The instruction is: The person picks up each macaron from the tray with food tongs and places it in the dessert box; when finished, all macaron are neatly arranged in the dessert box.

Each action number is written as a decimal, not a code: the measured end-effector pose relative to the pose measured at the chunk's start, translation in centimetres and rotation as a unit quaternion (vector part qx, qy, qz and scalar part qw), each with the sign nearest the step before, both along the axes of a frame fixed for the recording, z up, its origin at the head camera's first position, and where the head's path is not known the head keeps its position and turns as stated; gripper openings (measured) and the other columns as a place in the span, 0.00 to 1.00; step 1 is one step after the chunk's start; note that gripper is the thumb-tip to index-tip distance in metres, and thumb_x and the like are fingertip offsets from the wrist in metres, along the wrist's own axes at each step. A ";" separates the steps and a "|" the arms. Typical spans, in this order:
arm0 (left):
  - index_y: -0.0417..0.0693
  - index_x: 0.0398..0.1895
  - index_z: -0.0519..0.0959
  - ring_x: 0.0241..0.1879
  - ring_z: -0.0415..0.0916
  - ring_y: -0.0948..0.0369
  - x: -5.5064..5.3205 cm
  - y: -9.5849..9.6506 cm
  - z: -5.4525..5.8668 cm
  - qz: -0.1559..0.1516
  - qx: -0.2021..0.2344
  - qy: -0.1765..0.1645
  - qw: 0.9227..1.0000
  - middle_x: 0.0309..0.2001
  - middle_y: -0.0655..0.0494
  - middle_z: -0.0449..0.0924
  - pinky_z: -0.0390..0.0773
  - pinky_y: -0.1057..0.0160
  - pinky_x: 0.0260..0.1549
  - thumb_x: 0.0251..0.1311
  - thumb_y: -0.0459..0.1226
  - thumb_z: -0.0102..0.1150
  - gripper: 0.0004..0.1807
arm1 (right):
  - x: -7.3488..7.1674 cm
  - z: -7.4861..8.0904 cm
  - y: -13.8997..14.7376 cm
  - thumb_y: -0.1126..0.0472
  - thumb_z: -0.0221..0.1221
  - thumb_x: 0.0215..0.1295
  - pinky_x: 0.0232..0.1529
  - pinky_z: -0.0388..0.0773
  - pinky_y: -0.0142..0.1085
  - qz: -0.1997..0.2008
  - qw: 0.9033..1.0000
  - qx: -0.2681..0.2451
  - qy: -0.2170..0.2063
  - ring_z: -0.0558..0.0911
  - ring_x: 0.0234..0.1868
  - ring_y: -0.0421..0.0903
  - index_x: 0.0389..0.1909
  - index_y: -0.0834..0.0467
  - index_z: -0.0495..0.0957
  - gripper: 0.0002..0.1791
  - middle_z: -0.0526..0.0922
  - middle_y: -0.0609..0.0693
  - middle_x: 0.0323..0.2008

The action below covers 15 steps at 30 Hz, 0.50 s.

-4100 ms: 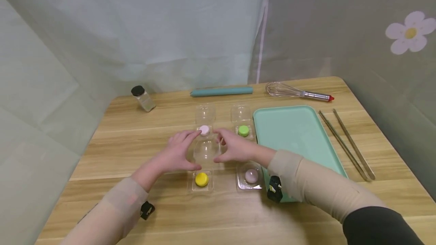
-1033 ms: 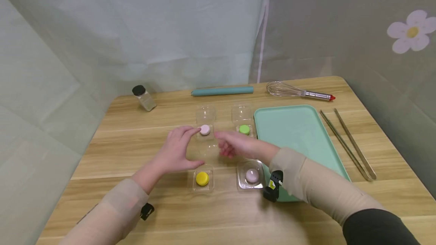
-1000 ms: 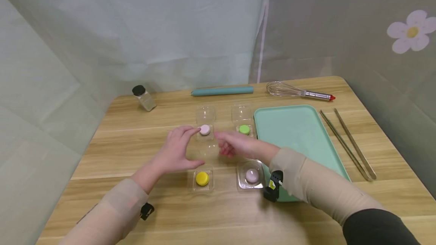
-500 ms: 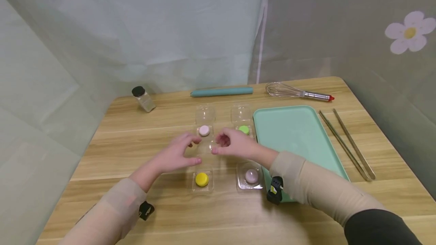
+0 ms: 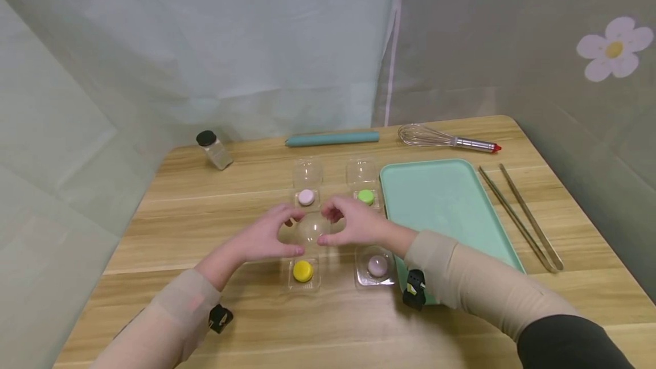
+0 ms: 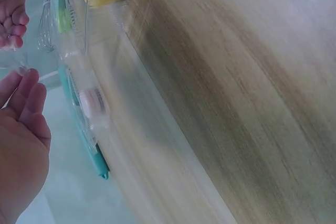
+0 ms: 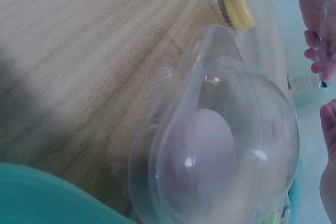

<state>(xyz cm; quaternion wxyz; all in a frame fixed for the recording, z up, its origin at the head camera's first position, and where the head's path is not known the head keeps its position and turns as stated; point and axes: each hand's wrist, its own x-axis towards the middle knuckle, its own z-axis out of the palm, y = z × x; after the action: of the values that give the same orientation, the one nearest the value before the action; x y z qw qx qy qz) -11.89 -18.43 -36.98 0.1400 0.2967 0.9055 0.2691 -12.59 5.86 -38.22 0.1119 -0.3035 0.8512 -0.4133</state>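
Observation:
A yellow macaron [image 5: 303, 271] sits in a clear plastic box near the table's front middle. Its clear dome lid [image 5: 315, 226] stands between my hands behind the macaron. My left hand [image 5: 262, 235] holds the lid's left side, thumb near and fingers far. On the opposite side, my right hand [image 5: 356, 222] grips the lid between thumb and fingertips. The lid's edge shows against the left fingers [image 7: 313, 40] in the right wrist view. To the right, a pale purple macaron [image 7: 202, 153] lies under the domed lid of its own box.
Pink [image 5: 306, 197] and green [image 5: 365, 196] macarons sit in boxes with raised lids. A mint tray [image 5: 435, 204] lies right, with metal tongs [image 5: 528, 215] beyond. A whisk [image 5: 446, 138], teal rolled item [image 5: 332, 139] and black-capped jar [image 5: 215, 150] line the back.
The dome lid has come up between the hands. My right hand, turned downward with curled fingers one second ago, has turned and taken the lid's right side; the left fingers have closed in.

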 end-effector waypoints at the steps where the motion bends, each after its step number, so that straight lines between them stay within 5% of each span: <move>1: 0.49 0.61 0.69 0.51 0.67 0.56 0.0 0.0 0.0 0.000 0.001 0.000 1.000 0.53 0.57 0.69 0.72 0.51 0.46 0.45 0.52 0.69 0.39 | 0.0 0.0 0.0 0.46 0.70 0.47 0.50 0.72 0.35 0.002 1.000 0.001 0.003 0.75 0.44 0.41 0.51 0.61 0.72 0.34 0.77 0.46 0.43; 15: 0.48 0.61 0.68 0.51 0.66 0.57 0.2 -0.1 -0.4 -0.019 -0.011 0.013 1.000 0.54 0.58 0.67 0.70 0.53 0.47 0.40 0.54 0.71 0.43 | 0.5 -0.2 -0.4 0.39 0.68 0.46 0.50 0.72 0.33 0.021 0.999 0.046 0.013 0.75 0.47 0.41 0.55 0.59 0.70 0.39 0.76 0.47 0.47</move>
<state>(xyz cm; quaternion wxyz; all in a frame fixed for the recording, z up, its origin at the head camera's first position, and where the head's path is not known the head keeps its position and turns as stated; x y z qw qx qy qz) -11.68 -18.53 -37.35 0.1359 0.3157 0.9044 0.2528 -12.10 5.45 -38.47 0.1238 -0.3214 0.8640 -0.3673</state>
